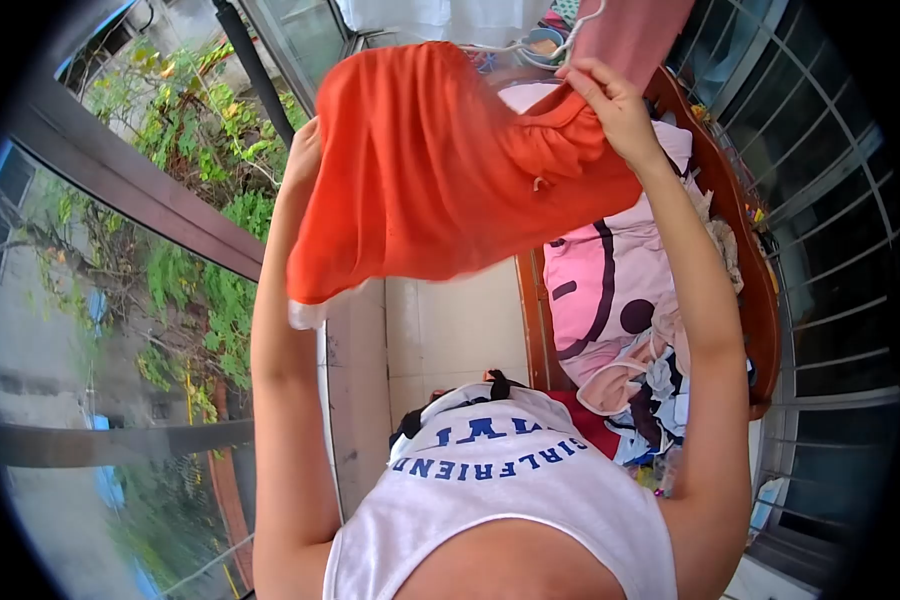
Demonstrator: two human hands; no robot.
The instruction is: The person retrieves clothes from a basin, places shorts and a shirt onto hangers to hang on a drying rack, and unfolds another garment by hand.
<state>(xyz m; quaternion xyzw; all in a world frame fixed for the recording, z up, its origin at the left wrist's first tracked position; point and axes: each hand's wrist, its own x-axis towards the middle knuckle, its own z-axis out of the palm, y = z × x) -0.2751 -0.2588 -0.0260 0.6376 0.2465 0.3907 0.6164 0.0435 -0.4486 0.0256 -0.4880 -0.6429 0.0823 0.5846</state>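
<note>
A red-orange garment (440, 170) with a pale edge at its lower left hangs stretched between my raised hands, partly blurred. What kind of garment it is, I cannot make out. At its upper right, my right hand (615, 112) pinches the gathered cloth between thumb and fingers. My left hand (308, 150) is at the left edge of the cloth, which hides most of its fingers; the fabric hangs from that side too.
To the right stands a brown wooden bed frame (765, 300) with a pink cartoon-print cover (580, 290) and a pile of clothes (655, 385). Barred windows (830, 180) line the right; glass and plants (235, 220) are at left. A white cord (580, 30) hangs near my right hand.
</note>
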